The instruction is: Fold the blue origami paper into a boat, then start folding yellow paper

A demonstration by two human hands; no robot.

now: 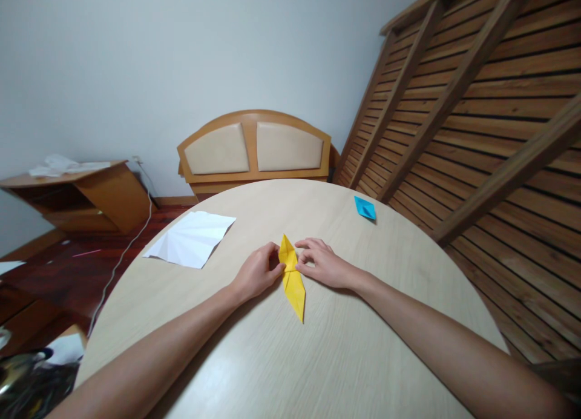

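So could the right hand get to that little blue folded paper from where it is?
Probably yes. The blue folded paper lies on the round table on the right hand's side, farther away, with only bare tabletop between them. That hand now rests on the yellow folded paper.

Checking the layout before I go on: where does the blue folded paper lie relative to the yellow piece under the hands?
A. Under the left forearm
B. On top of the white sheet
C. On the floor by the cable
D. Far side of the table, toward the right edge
D: the blue folded paper lies alone near the table's far right edge, beyond the yellow folded paper that the left hand and right hand press; the white sheet lies far left.
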